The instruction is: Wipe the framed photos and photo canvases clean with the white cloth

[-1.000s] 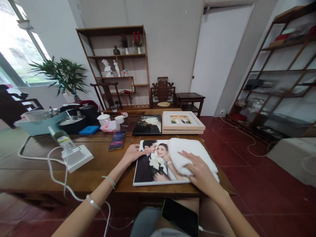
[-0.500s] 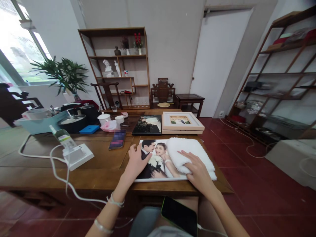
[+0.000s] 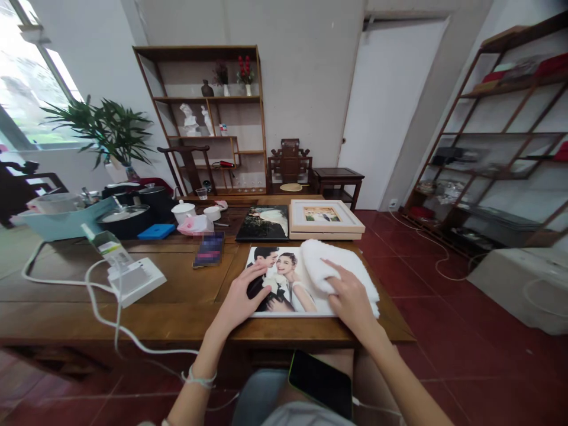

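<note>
A wedding photo panel [image 3: 302, 294] lies flat near the table's front edge. On its left side rests my left hand [image 3: 243, 297], fingers stretched out and apart over the dark suit in the print. My right hand [image 3: 351, 300] grips the near side of a folded white towel [image 3: 317, 260], its index finger extended over the cloth and the other fingers bent against it. The towel covers the right part of the panel, hiding that area of the picture.
Behind the panel lie a dark photo panel [image 3: 257, 223] and stacked light frames [image 3: 328, 232]. To the left are a phone [image 3: 208, 249], a white device [image 3: 141, 283] with a cable, a blue box [image 3: 156, 231] and pots [image 3: 124, 220]. Another phone [image 3: 320, 383] rests on my lap.
My left hand has slid slightly inward and lies flatter across the photo. My right hand's fingers have bent more into the towel. The camera view has shifted a little.
</note>
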The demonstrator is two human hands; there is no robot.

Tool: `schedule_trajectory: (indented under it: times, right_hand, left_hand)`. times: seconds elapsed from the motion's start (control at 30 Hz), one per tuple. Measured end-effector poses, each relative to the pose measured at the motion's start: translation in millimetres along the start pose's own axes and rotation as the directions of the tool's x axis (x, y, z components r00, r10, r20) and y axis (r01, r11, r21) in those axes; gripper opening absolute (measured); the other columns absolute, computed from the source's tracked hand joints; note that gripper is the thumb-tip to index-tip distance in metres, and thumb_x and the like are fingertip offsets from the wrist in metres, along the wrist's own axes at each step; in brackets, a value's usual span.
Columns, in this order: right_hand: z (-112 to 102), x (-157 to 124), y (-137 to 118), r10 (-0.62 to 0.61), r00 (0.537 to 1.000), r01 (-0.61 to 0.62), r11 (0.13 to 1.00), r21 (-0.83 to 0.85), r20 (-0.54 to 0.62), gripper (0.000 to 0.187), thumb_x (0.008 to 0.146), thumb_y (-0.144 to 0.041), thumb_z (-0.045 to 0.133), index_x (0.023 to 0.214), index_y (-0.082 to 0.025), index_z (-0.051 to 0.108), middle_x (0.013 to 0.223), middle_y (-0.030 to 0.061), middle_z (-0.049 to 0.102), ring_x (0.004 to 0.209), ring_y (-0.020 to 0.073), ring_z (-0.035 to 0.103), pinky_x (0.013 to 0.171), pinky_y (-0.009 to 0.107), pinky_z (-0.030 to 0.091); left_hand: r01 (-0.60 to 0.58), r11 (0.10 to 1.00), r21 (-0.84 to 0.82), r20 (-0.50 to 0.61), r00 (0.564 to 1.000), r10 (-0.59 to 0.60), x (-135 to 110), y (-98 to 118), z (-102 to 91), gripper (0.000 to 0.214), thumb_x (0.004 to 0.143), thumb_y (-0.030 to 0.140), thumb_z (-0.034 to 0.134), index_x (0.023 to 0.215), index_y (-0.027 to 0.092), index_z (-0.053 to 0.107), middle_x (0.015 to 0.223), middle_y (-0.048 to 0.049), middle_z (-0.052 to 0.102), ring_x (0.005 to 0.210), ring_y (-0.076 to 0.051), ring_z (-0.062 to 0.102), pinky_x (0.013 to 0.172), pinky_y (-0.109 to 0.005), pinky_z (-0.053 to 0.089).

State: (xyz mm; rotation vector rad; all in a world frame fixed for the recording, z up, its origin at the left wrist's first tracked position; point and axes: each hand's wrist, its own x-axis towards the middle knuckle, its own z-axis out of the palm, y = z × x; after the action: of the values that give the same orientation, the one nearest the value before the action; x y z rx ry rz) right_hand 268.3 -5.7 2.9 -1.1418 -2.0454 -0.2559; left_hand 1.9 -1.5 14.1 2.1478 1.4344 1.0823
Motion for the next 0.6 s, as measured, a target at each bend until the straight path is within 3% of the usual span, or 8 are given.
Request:
schedule_trajectory:
  times: [0.1,0.23,0.3,0.4,0.5,0.53,0.6]
  right_hand:
    - [-4,22,11,0.003,0.996,-0.012,0.995,-0.097,-0.093,0.038,0.062,0.003,0.046,0.084,-0.022,0.064,0.130,0.0097,0.057,0.117,0.0298,0.054,0.094,0.046,0.046]
    - [1,48,26,-0.190,0.982,0.187,0.974,-0.126,-0.005,0.038,0.062,0.007,0.045,0.079,-0.020,0.065,0.125,0.0079,0.061,0.118,0.0292,0.053,0.099,0.050,0.042]
    - [-1,53,35,-0.205,0.979,0.202,0.972,-0.120,-0.011,0.040,0.063,0.007,0.044,0.081,-0.021,0.066,0.123,0.0064,0.062,0.118,0.0270,0.054,0.099,0.049,0.042]
    - [-14,57,50,-0.102,0.955,0.068,0.989,-0.130,-0.277,0.044,0.067,0.004,0.044,0.096,-0.020,0.066,0.127,0.0081,0.059,0.122,0.0273,0.050,0.098,0.048,0.044]
    - [-27,62,60,-0.046,0.832,-0.040,0.989,-0.144,-0.553,0.042,0.076,-0.003,0.048,0.111,-0.020,0.062,0.128,0.0101,0.058,0.121,0.0272,0.050,0.097,0.045,0.046]
    - [-28,63,61,-0.068,0.827,-0.023,0.988,-0.154,-0.558,0.040,0.079,-0.005,0.049,0.114,-0.019,0.060,0.128,0.0110,0.058,0.121,0.0268,0.051,0.098,0.045,0.045]
    - [-24,63,56,-0.157,0.887,0.102,0.984,-0.148,-0.435,0.034,0.084,-0.009,0.048,0.113,-0.018,0.060,0.128,0.0118,0.058,0.122,0.0250,0.050,0.100,0.043,0.044]
  left_hand:
    - [0.004,1.000,0.021,-0.021,1.000,-0.004,-1,-1,0.2,0.036,0.080,0.034,0.059,0.113,0.019,0.064,0.129,-0.0096,0.058,0.123,-0.024,0.051,0.108,-0.039,0.035]
    - [-0.004,0.999,0.046,-0.047,0.999,0.006,-1,-1,0.7,0.035,0.080,0.033,0.058,0.111,0.018,0.065,0.126,-0.0108,0.060,0.119,-0.024,0.055,0.106,-0.039,0.038]
    - [-0.008,0.999,0.052,-0.052,0.999,0.011,-1,-1,0.9,0.033,0.081,0.032,0.058,0.110,0.019,0.066,0.126,-0.0105,0.061,0.118,-0.025,0.055,0.105,-0.039,0.039]
    - [-0.018,0.998,0.065,-0.056,0.998,0.021,-1,-1,1.1,0.032,0.081,0.032,0.058,0.109,0.020,0.066,0.125,-0.0097,0.061,0.117,-0.025,0.056,0.104,-0.039,0.040]
    - [-0.039,0.997,0.074,-0.057,0.997,0.043,-1,-2,1.1,0.032,0.081,0.031,0.058,0.109,0.019,0.066,0.124,-0.0097,0.062,0.117,-0.025,0.056,0.104,-0.038,0.040]
    - [-0.046,0.996,0.075,-0.057,0.997,0.050,-1,-2,1.1,0.032,0.081,0.031,0.058,0.110,0.019,0.065,0.124,-0.0101,0.062,0.117,-0.025,0.056,0.104,-0.038,0.040]
    - [-0.059,0.995,0.078,-0.063,0.996,0.064,-2,-1,1.1,0.033,0.081,0.031,0.059,0.110,0.018,0.065,0.124,-0.0108,0.062,0.117,-0.024,0.056,0.104,-0.039,0.040]
